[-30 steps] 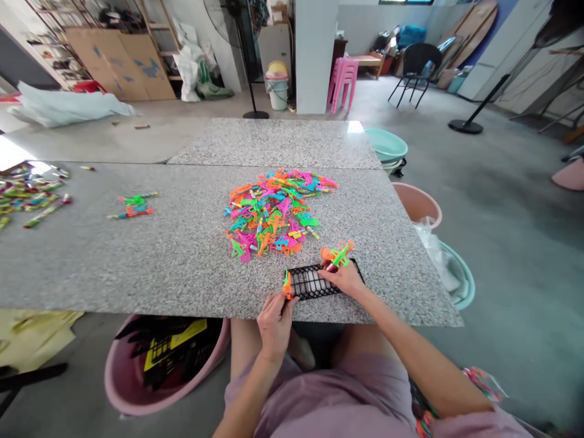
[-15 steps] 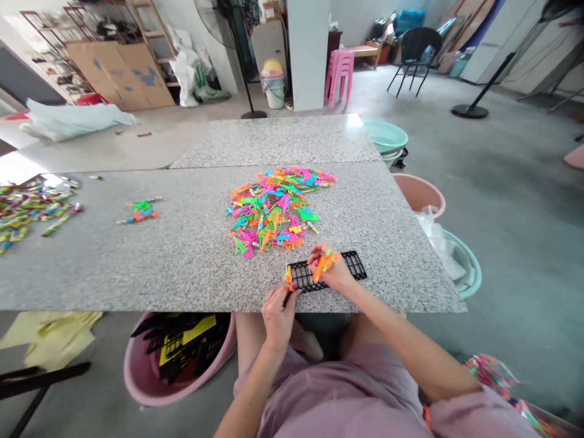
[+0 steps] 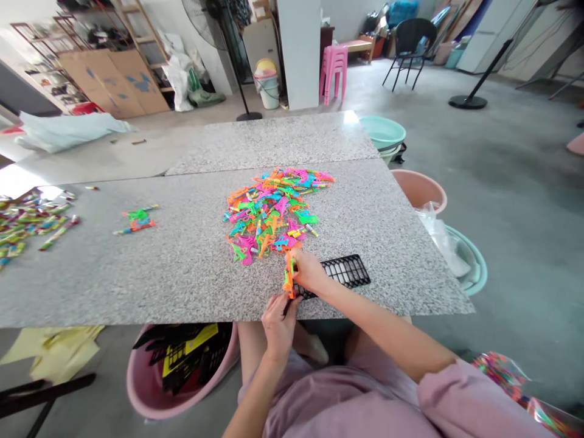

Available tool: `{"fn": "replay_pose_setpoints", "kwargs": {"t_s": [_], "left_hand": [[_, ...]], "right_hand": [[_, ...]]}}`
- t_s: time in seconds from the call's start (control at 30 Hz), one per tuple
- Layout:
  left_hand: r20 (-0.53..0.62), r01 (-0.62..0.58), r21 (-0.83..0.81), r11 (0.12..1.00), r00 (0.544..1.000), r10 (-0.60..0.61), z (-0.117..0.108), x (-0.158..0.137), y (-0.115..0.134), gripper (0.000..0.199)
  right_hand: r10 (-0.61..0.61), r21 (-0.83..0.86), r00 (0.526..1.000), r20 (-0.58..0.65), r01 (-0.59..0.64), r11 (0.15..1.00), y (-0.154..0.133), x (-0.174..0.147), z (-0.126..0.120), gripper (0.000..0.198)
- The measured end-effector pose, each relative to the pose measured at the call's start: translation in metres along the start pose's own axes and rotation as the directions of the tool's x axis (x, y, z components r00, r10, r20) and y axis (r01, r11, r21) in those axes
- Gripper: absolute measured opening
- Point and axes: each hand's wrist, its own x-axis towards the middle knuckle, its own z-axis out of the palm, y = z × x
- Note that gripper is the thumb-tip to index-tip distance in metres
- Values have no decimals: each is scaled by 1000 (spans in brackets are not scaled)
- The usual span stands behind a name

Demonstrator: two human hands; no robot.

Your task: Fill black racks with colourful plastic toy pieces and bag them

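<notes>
A black plastic grid rack (image 3: 349, 271) lies on the granite-patterned table near its front edge. My left hand (image 3: 277, 317) is closed at the rack's near left corner, thumb and fingers pinching it. Over the rack's left end is my right hand (image 3: 308, 269), its fingers closed on an orange plastic toy piece (image 3: 289, 281). More orange and a bit of green show at that end, but the fingers partly hide how the pieces sit in the rack. Just beyond lies a heap of small neon plastic toy pieces (image 3: 274, 210) in pink, green, orange and blue.
To the left lie a small cluster of toy pieces (image 3: 139, 220) and a pile of striped tubes (image 3: 34, 219). Below the table edge stands a pink tub (image 3: 134, 383) with black racks. A peach basin (image 3: 417, 185) and a teal basin (image 3: 479, 267) flank the right side.
My right hand has moved left with the orange toy piece, from above the rack's middle to its left end. My left hand stays at the rack's corner. The view has shifted slightly.
</notes>
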Motion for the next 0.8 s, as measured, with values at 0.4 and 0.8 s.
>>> {"fn": "replay_pose_setpoints", "kwargs": {"t_s": [0.4,0.8], "left_hand": [[10,-1,4,1000,1000,1,-7,-3,1,15],[151,-139,-89,986,977,151,-61,58,33,32]], "right_hand": [[-141,-1,984,-111,142,990,24,29,-49,41],[175,390,981,84,-194,900,61,4,-67,7]]}}
